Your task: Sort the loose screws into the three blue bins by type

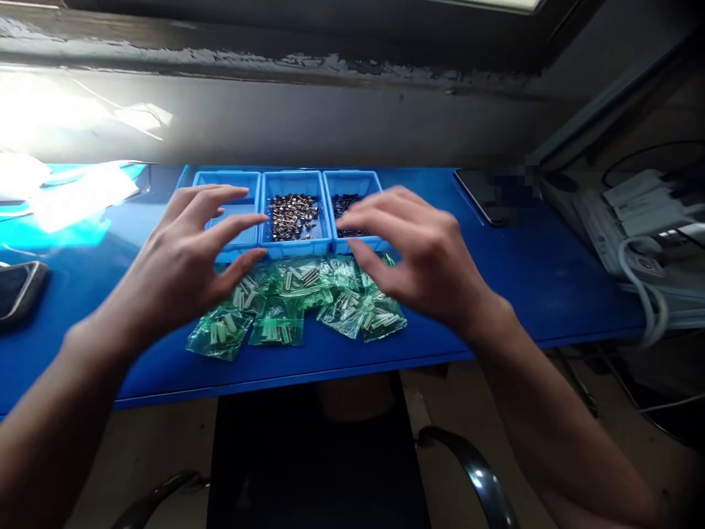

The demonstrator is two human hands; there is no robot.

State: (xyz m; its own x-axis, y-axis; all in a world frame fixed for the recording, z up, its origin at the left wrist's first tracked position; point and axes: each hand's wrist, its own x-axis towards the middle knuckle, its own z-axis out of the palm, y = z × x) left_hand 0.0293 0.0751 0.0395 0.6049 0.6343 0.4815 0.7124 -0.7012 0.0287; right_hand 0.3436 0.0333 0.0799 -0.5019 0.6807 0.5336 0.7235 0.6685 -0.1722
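Observation:
My left hand [190, 246] hovers with fingers apart in front of the left blue bin [227, 178], whose visible floor is bare. Nothing is in that hand. Over the front of the right blue bin [352, 176] is my right hand [416, 246], also empty, its fingers curved and spread. Dark screws [344, 206] lie in this bin, partly hidden by the fingers. Between the hands, the middle blue bin [291, 176] holds many shiny screws [294, 215]. Below the bins lie several green-tinted plastic bags [280, 323] with pale, slim pieces inside.
A phone [20, 290] lies at the left edge, and another phone [479, 197] at the back right. White papers [82, 191] sit in bright light at the back left. A cable [642, 294] hangs near the right end of the blue table [529, 294]. A chair [313, 463] stands in front.

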